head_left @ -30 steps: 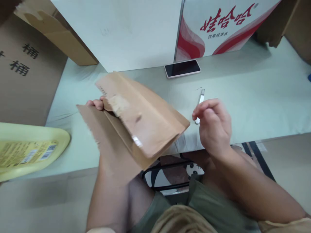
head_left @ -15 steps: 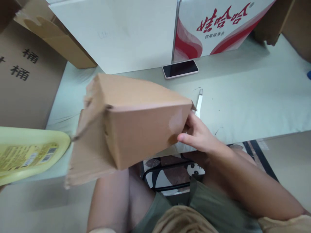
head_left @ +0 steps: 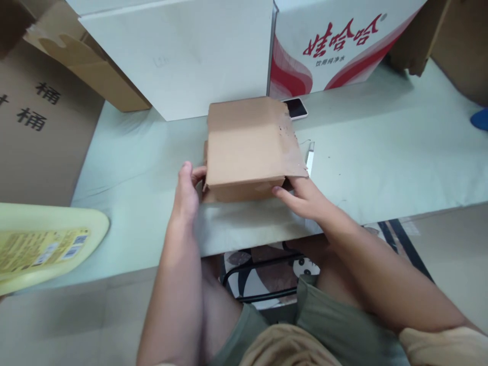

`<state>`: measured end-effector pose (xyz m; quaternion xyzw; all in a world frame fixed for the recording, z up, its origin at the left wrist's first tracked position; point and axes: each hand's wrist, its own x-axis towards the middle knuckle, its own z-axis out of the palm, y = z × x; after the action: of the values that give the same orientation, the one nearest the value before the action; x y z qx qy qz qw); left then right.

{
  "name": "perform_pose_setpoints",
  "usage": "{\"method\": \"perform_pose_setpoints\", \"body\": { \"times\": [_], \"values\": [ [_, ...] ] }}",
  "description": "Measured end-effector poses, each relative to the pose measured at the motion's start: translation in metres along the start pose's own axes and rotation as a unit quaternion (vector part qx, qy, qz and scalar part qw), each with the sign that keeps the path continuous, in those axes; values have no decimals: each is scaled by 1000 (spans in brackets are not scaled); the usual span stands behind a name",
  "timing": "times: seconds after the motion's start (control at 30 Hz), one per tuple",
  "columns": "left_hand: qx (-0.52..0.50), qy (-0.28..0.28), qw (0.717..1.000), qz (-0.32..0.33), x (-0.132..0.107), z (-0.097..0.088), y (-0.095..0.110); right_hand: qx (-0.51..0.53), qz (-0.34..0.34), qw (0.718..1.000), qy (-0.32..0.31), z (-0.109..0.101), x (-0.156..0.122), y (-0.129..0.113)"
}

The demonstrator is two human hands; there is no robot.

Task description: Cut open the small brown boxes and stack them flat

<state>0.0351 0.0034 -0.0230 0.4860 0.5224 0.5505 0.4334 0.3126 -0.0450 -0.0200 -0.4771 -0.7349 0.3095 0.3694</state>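
A small brown cardboard box (head_left: 246, 142) is between my two hands over the pale green cloth. Its right flap, rough and torn along the edge, sticks out to the side. My left hand (head_left: 186, 195) holds the left side near the front corner, thumb raised and fingertips partly hidden by the cardboard. At the front right corner my right hand (head_left: 303, 198) grips the box, its fingers under the torn flap and the thumb at the front. Just right of the box lies a slim white cutter (head_left: 310, 158), partly covered by the flap. Behind it a phone (head_left: 297, 108) is half hidden.
A white box (head_left: 179, 61) and a white carton with red lettering (head_left: 335, 51) stand at the back. Large brown cartons (head_left: 41, 152) are on the left. A yellow bottle (head_left: 57, 244) lies at the left front. The table's cloth (head_left: 381, 152) extends right, towards a blue object (head_left: 479, 119).
The box has turned and been lowered towards the cloth, its torn flap now on the right instead of the left. My left hand, hidden before, has come into view at its left side.
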Motion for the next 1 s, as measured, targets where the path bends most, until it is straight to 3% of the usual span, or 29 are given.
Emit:
{"method": "perform_pose_setpoints", "body": {
  "times": [0.1, 0.27, 0.37, 0.5, 0.67, 0.8, 0.9, 0.93, 1.0],
  "values": [
    [-60, -25, 995, -74, -4, 1, 5, -12, -42, 999, -5, 0, 1, 8],
    [-116, 6, 993, 32, -7, 5, 17, 0, -61, 996, 62, -2, 1, 16],
    [-112, 8, 992, 62, -8, 10, 14, 14, -33, 995, 91, -1, 2, 15],
    [-120, 1, 991, 54, -4, 10, 9, 34, 58, 985, 160, -1, 6, 12],
    [-145, 5, 989, 3, -6, 5, 21, 38, 103, 961, 255, -7, 7, 7],
    [-164, -67, 983, -42, -11, 0, 31, 160, 72, 934, 310, -12, 5, 3],
    [-132, -134, 977, -98, -12, -3, 31, 217, 96, 912, 336, -15, 6, 3],
    [-117, -138, 977, -112, -11, -3, 30, 232, 109, 907, 333, -16, 7, 2],
    [-83, -93, 986, -111, -8, -2, 28, 258, 124, 901, 326, -16, 8, 1]
  ]
}}
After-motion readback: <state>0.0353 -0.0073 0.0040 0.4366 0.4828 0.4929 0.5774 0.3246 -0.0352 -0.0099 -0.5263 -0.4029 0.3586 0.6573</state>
